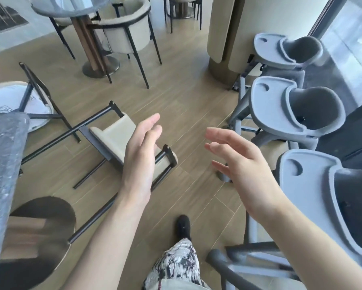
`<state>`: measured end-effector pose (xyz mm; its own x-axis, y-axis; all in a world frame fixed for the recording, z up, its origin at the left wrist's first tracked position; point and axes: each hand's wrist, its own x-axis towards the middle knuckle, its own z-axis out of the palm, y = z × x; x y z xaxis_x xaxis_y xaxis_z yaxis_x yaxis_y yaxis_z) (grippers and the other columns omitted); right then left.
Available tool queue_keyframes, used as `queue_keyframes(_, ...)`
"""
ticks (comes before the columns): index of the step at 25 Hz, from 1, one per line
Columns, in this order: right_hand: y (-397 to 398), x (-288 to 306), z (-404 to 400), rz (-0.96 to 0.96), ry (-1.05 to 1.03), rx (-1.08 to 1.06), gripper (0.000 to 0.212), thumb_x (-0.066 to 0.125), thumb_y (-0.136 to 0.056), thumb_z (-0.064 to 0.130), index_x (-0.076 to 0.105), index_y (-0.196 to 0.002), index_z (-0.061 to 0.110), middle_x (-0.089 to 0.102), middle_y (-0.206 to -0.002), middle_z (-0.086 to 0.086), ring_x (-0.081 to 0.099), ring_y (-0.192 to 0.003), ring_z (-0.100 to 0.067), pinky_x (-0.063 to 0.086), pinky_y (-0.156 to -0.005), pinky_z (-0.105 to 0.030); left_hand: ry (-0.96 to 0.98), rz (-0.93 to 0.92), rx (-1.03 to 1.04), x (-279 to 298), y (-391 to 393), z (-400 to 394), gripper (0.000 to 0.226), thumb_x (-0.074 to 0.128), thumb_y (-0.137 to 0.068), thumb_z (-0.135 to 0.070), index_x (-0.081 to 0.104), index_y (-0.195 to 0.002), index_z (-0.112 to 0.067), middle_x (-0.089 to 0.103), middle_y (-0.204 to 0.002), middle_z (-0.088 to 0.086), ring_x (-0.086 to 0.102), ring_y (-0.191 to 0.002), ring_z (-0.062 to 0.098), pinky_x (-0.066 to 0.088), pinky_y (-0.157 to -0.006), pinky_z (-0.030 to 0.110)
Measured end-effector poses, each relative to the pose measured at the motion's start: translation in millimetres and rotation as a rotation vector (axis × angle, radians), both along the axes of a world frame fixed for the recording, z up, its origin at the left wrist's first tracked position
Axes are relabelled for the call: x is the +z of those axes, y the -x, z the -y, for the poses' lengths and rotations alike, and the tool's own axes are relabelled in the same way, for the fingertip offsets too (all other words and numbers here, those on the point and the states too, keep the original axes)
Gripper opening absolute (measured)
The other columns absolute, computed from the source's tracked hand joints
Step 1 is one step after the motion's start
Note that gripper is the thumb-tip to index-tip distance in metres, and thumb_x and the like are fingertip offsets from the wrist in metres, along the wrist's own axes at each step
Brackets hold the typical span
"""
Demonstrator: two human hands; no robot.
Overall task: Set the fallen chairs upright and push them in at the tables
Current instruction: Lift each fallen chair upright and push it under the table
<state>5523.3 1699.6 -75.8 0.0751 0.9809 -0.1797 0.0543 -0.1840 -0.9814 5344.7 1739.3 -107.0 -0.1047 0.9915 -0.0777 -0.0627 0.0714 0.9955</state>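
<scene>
Ahead on the wood-plank floor [186, 97], a fallen chair [113, 137] with a cream seat and black metal frame is lying tipped over, its legs pointing left toward the grey stone worktop [4, 155] at the left edge. Both hands are hovering above it, touching nothing. The left hand [141, 155] is held edge-on in front of the chair's backrest, fingers straight and together, palm facing right. The right hand [236, 162] is reaching forward over bare floor, fingers loosely spread and slightly bent, palm facing left. A second dark-framed chair [35, 91] is leaning tilted beside the worktop, farther back. An upright cream armchair [127, 36] is standing at a round worktop [71, 7] in the background. Three grey high chairs [280, 105] with trays are lined up along the right side. Below, a patterned trouser leg [176, 266] and a black shoe [183, 227] are showing.
</scene>
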Motion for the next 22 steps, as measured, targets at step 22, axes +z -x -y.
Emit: queue_keyframes(22, 39.2, 4.3, -437.9, -0.043, 0.053, 0.641, 0.025, 0.059, -0.098, 0.014, 0.073, -0.114, 0.026, 0.073, -0.111, 0.018, 0.066, -0.111, -0.001, 0.053, -0.102, -0.037, 0.001, 0.020, 0.685, -5.2, 3.8, -326.1, 0.039, 0.056, -0.085, -0.042, 0.070, -0.122, -0.039, 0.066, -0.125, -0.026, 0.053, -0.124, -0.011, 0.037, -0.117, 0.034)
